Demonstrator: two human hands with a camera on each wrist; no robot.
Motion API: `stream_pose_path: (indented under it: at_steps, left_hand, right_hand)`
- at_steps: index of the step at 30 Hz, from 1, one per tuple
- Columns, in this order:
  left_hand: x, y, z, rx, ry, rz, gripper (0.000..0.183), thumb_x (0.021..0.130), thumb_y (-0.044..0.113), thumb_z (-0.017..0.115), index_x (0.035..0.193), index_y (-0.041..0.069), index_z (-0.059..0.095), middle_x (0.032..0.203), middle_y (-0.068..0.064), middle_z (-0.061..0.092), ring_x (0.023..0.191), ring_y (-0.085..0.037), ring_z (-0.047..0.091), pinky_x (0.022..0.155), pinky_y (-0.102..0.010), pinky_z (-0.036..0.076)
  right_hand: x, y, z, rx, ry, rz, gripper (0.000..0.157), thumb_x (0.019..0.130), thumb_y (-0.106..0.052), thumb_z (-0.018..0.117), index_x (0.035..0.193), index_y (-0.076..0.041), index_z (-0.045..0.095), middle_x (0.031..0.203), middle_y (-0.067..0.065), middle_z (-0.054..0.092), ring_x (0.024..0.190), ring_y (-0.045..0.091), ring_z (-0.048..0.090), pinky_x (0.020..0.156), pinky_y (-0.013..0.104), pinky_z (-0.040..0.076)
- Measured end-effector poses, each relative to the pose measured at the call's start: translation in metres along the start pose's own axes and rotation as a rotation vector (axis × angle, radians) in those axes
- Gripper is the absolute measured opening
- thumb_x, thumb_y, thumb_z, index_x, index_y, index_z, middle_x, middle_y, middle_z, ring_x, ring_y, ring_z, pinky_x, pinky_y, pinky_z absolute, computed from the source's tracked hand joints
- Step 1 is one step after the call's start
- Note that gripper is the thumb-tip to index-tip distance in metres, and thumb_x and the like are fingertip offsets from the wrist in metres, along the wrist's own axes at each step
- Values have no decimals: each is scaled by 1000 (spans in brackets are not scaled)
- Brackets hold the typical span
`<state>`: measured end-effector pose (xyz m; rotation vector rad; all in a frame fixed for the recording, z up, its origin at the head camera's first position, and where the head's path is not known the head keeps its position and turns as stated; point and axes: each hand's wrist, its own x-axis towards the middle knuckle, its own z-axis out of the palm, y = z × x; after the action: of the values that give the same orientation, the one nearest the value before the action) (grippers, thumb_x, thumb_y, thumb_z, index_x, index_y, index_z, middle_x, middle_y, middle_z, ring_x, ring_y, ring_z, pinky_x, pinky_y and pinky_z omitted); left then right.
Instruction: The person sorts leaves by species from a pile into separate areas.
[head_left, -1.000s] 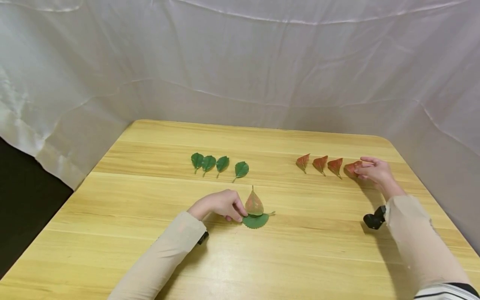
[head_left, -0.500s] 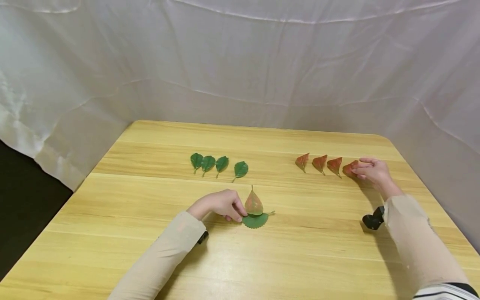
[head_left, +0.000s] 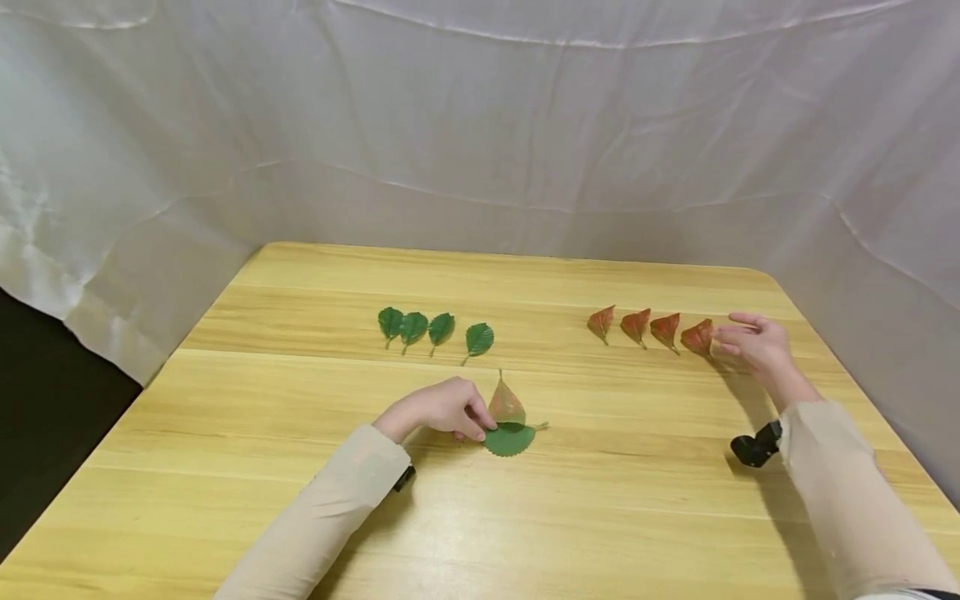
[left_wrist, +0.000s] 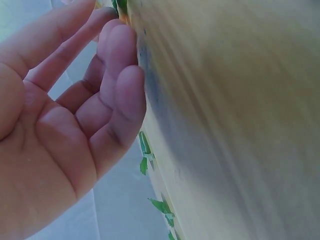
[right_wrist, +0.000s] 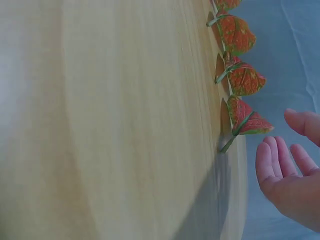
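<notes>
At the middle of the table my left hand (head_left: 455,410) pinches the left end of a green leaf (head_left: 508,440). A reddish-green leaf (head_left: 507,405) points its stem away from me, its broad end hidden behind the green leaf's upper edge. In the left wrist view, the fingertips (left_wrist: 129,82) stay low by the wood. On the right, my right hand (head_left: 757,343) is beside the rightmost red leaf (head_left: 697,337). The right wrist view shows that red leaf (right_wrist: 245,122) apart from the hand (right_wrist: 295,175), whose fingers and thumb are spread with nothing between them.
Three more red leaves (head_left: 634,327) continue the row leftward. Several green leaves (head_left: 441,332) lie in a row at the back left. Pale cloth (head_left: 480,150) hangs around the wooden table (head_left: 300,325). Black wrist cameras (head_left: 756,446) sit under both sleeves.
My right hand has let go of the rightmost red leaf and drawn slightly right, fingers spreading. The green leaf's upper edge now overlaps the reddish-green leaf's broad end; the left hand has barely moved.
</notes>
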<state>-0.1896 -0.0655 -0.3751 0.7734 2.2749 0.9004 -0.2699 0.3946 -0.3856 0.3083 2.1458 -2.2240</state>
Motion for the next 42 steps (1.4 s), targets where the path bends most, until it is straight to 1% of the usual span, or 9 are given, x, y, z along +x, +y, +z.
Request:
stream_pose_path:
  at_steps: [2,3,6,8,12,19,27,32,42]
  left_hand:
    - [1,0,0,2,-2,15,17,77,-3,66,93,0,69,82,-3,66,48,-12,50,50,-26,47]
    - [1,1,1,5,-4,17,18,77,-3,66,94,0,69,82,-3,66,48,-13,50,50,-26,47]
    - [2,3,0,19,-11,21,21,77,-3,66,98,0,68,77,-4,65,46,-14,49,49,-27,48]
    - [2,5,0,30,-15,15,24,77,-3,66,101,0,67,72,-3,64,45,-14,48,49,-26,47]
    - [4,7,-1,42,-26,7,28,77,-2,66,105,0,65,62,-6,61,42,-14,46,47,-23,44]
    - [7,7,-2,76,-51,2,37,77,-1,68,113,3,61,56,-10,57,41,-14,45,45,-22,43]
    - [12,10,0,124,-95,-3,48,75,0,69,121,8,56,53,-6,51,42,-14,46,44,-20,39]
    - [13,12,1,146,-105,-25,49,74,-1,70,120,12,57,55,-4,53,44,-14,48,44,-19,38]
    - [17,16,1,240,-126,-11,45,72,4,74,111,17,54,55,-1,53,43,-13,48,51,-21,43]
  right_hand:
    - [-9,-4,4,-52,26,-12,46,74,2,69,115,-2,47,76,-4,63,66,9,61,59,19,49]
    - [-12,-6,5,-62,32,-9,42,75,0,70,110,-5,48,75,-5,63,64,8,59,60,19,49]
    - [-24,-12,10,-39,10,-10,35,78,0,67,105,-8,46,75,-5,62,63,7,58,63,18,48]
    - [-30,-13,12,11,-5,-7,31,79,3,65,99,-11,45,75,-4,62,66,7,59,66,18,48]
    - [-35,-13,10,99,-35,0,32,80,8,61,101,-8,43,75,0,63,64,8,60,69,19,48]
    - [-37,-11,7,151,-63,26,30,81,9,58,101,-7,42,74,2,64,69,10,62,67,20,49]
    - [-37,-8,3,212,-91,27,24,82,11,56,87,-13,56,75,4,64,71,13,63,69,23,50]
    - [-35,-7,2,216,-112,25,24,81,10,57,85,-13,59,75,5,64,71,14,63,68,24,50]
    - [-33,-7,1,194,-156,37,24,81,9,58,86,-14,59,77,5,65,74,15,63,69,25,50]
